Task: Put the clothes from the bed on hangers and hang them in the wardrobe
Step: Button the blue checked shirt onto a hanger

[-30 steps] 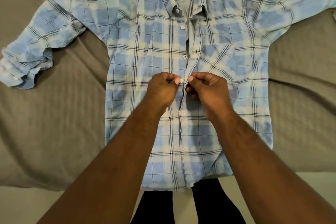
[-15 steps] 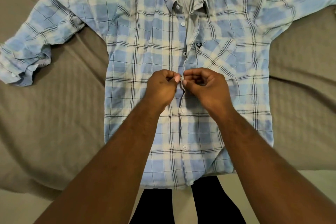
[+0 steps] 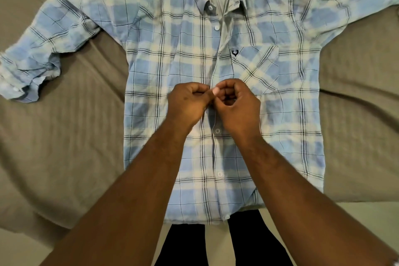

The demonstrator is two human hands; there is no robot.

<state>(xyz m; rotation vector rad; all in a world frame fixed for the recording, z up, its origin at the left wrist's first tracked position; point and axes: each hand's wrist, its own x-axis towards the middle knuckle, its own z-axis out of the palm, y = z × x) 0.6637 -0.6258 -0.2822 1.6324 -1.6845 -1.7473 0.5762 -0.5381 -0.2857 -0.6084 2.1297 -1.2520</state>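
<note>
A blue plaid shirt (image 3: 172,60) lies flat, front up, on the grey bed (image 3: 75,136). Your left hand (image 3: 187,103) and right hand (image 3: 239,108) meet at mid-chest. Each grip pinches the shirt's front opening, just above a fastened button (image 3: 217,130). You seem to be working the next button, so steady the cloth and guide it through its hole.

I see one shirt (image 3: 164,60): light-blue and white plaid, long sleeves, chest pocket. It lies face up, flat on the grey-brown bed cover (image 3: 75,136), collar away from me, hem at the near edge. Lower two buttons done, upper placket open. Left sleeve bent, cuff bunched; right sleeve straight out. My left hand (image 3: 187,101) and right hand (image 3: 239,106) pinch the placket mid-chest.
</note>
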